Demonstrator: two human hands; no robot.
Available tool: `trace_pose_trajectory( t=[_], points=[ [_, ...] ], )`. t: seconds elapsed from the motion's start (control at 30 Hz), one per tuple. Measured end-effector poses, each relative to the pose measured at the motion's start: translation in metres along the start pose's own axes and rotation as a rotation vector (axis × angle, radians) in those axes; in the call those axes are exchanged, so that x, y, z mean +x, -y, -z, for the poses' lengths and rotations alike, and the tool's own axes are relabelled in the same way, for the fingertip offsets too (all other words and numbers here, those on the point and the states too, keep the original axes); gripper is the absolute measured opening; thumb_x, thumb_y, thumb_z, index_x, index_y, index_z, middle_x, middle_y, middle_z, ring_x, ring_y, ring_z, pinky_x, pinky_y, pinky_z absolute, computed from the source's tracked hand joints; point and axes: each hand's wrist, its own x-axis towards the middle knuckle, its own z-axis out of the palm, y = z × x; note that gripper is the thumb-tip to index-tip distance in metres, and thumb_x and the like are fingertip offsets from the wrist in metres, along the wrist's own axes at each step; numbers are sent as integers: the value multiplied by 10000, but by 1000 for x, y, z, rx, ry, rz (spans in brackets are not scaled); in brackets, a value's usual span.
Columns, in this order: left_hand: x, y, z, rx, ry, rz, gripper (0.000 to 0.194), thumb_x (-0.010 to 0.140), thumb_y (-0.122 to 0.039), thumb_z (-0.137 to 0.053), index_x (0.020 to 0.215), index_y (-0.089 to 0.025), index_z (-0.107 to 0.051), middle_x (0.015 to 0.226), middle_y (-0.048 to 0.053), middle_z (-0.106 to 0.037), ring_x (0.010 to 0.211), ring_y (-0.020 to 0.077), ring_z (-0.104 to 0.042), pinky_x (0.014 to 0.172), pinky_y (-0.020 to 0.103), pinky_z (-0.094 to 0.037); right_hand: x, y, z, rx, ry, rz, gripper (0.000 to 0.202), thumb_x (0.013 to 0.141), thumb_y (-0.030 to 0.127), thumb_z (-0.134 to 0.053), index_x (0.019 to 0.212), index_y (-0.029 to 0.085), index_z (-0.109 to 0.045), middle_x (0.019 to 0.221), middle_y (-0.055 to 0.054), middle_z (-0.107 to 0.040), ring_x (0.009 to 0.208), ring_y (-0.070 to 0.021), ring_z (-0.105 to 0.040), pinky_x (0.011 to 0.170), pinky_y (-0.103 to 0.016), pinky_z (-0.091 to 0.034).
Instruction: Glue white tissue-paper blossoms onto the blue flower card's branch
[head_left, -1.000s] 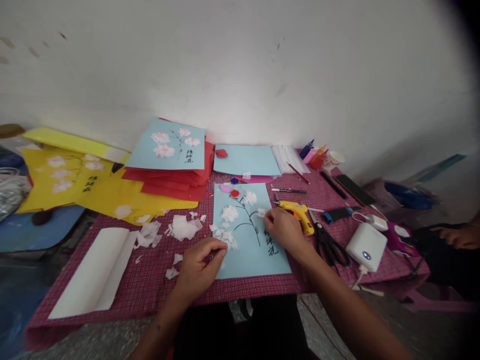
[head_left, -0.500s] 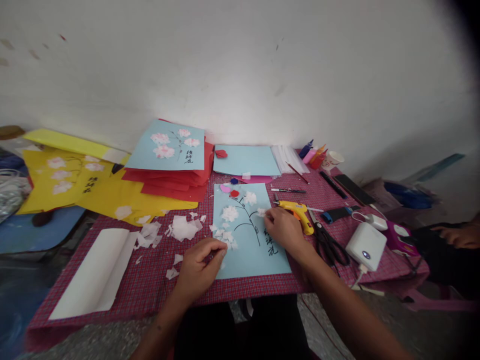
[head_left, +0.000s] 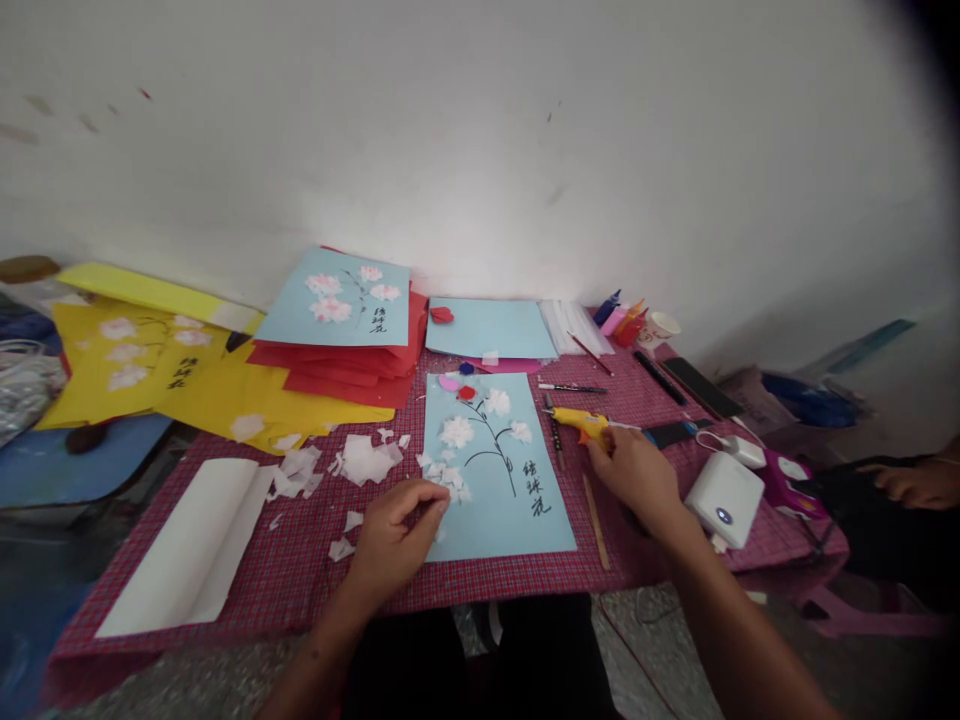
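Observation:
On the table a light blue sheet (head_left: 487, 530) carries an ink-drawn branch, black written characters and white paper blossoms (head_left: 457, 432). At its lower left lie loose white paper bits (head_left: 448, 478). My left hand (head_left: 397, 530) rests at the sheet's left edge, thumb and forefinger pinched beside those bits; whatever is between them is too small to make out. To the right of the sheet, my right hand (head_left: 637, 480) is closed around the handle of a yellow glue gun (head_left: 577, 418), whose nozzle points left. My fingers hide the handle.
White paper scraps (head_left: 367, 460) and a folded white sheet (head_left: 180, 550) lie left. Behind are stacked red paper (head_left: 352, 380) and a finished blue picture (head_left: 330, 310). A wooden stick (head_left: 596, 520), a pen (head_left: 574, 388) and a white power bank (head_left: 724, 500) lie right. Another person's hand (head_left: 911, 485) shows far right.
My right hand has moved right, from the small right blossom to the glue gun, and closed on it. The blossom, written characters and wooden stick are now uncovered. My left hand stays put.

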Motion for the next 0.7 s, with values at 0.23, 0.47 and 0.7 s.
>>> trace_pose_trajectory(
  t=[0.23, 0.47, 0.7],
  points=[
    [2, -1, 0, 17, -13, -14, 121, 918, -210, -620, 896, -230, -737, 858, 7, -771, 789, 158, -726, 743, 279, -588, 14, -9, -8, 37, 140, -10, 320, 964, 419, -515, 881, 179, -710, 909, -145, -774, 780, -238, -721, 611, -296, -384],
    [2, 0, -1, 9, -18, -9, 117, 915, -217, -626, 887, -225, -739, 860, 6, -774, 790, 159, -727, 737, 277, -582, 20, -13, -4, 108, 243, -2, 231, 902, 324, -536, 839, 191, -715, 864, -105, -777, 760, -213, -711, 608, -274, -367],
    [1, 0, 0, 2, -21, 15, 129, 914, -246, -621, 885, -225, -745, 846, 11, -778, 781, 166, -727, 736, 285, -591, 21, -14, -5, 191, 176, -68, 236, 852, 355, -574, 887, 185, -734, 849, -108, -772, 726, -230, -698, 590, -284, -373]
  ],
)
